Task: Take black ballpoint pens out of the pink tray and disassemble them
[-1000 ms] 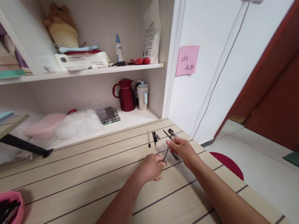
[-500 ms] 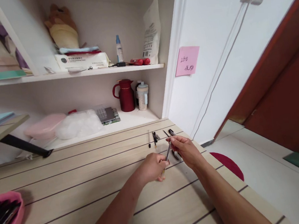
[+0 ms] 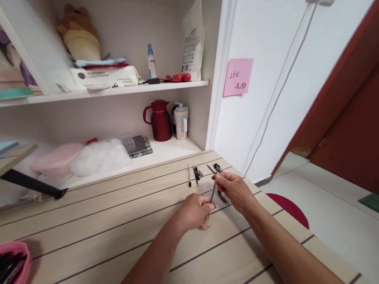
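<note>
Between my two hands a slim pen (image 3: pixel 213 193) with a dark core is held at a slant above the table. My left hand (image 3: pixel 197 210) is closed around its lower part, and a yellowish end shows below the fingers. At the upper end, my right hand (image 3: pixel 233 189) pinches it between thumb and fingers. Just beyond my hands lie a clear pen barrel (image 3: pixel 189 176), a dark ink refill (image 3: pixel 195 176), a black pen cap (image 3: pixel 198 172) and another black cap (image 3: pixel 217 167). A further dark pen part (image 3: pixel 223 197) is partly hidden by my right hand.
A pink pen case (image 3: pixel 25 270) full of dark pens stands at the left of the striped table (image 3: pixel 118 241). Behind are shelves with a red jug (image 3: pixel 160 121), a pale cup (image 3: pixel 182 123) and a white fluffy bag (image 3: pixel 100 157). The table's edge runs along the right.
Almost nothing differs. Both hands keep the same hold on the pen, and the view has shifted very slightly.
</note>
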